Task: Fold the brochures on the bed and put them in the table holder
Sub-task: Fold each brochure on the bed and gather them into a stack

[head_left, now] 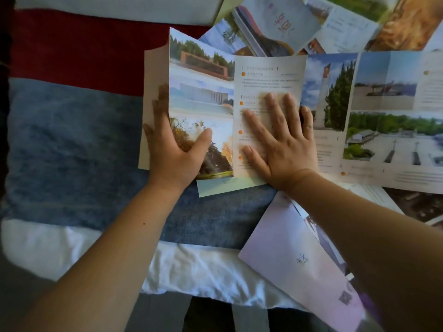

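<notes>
"Which one is being folded?"

"The brochure (pixel 201 92) on the blue band of the bed cover (pixel 72 144), right under both hands. The right hand (pixel 280 140) lies flat on its text panel, fingers straight and spread, thumb out to the side."

"And the other hand?"

"The left hand (pixel 172 149) pinches the photo panel. The thumb is on the printed face and the fingers are tucked behind it, against the plain beige flap. That panel stands up off the bed along the fold."

"What else is around?"

"Beyond the right fingertips there's a heap of loose brochures (pixel 275 27). Just past the little finger an open brochure (pixel 395 116) lies spread flat. Under the right forearm, back from the fingers, is a lavender brochure (pixel 287 248)."
</notes>
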Action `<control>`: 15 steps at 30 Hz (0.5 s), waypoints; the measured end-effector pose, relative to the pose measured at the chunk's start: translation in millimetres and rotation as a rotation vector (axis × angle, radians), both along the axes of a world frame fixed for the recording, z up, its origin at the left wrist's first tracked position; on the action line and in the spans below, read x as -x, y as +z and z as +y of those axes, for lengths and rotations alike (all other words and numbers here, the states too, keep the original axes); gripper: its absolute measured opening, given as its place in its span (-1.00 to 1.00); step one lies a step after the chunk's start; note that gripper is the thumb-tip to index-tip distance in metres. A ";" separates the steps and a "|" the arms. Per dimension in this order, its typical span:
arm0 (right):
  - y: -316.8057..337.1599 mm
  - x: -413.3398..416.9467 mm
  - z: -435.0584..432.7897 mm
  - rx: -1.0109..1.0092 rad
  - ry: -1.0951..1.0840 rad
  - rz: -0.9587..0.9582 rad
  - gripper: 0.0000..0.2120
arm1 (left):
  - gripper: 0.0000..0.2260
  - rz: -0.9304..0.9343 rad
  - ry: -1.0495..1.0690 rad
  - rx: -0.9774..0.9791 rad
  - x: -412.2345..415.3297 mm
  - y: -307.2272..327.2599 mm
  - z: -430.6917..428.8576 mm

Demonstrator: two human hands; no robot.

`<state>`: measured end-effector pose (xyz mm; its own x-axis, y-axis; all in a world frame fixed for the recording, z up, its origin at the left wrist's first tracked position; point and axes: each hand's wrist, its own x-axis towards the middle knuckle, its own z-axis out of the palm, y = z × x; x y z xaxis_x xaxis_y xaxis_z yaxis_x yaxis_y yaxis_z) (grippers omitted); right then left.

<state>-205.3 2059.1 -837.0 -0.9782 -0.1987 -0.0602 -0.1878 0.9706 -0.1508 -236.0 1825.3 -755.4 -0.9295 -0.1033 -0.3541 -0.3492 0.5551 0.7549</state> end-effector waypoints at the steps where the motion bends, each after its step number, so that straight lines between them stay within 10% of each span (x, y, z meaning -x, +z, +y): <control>1: 1.6 0.3 -0.2 0.000 0.001 -0.015 -0.32 | -0.28 -0.006 0.009 -0.030 -0.5 5.7 4.3; 15: 44.4 -1.5 35.4 0.037 0.015 -0.223 -0.26 | -0.34 0.112 0.070 -0.097 -8.5 30.9 77.4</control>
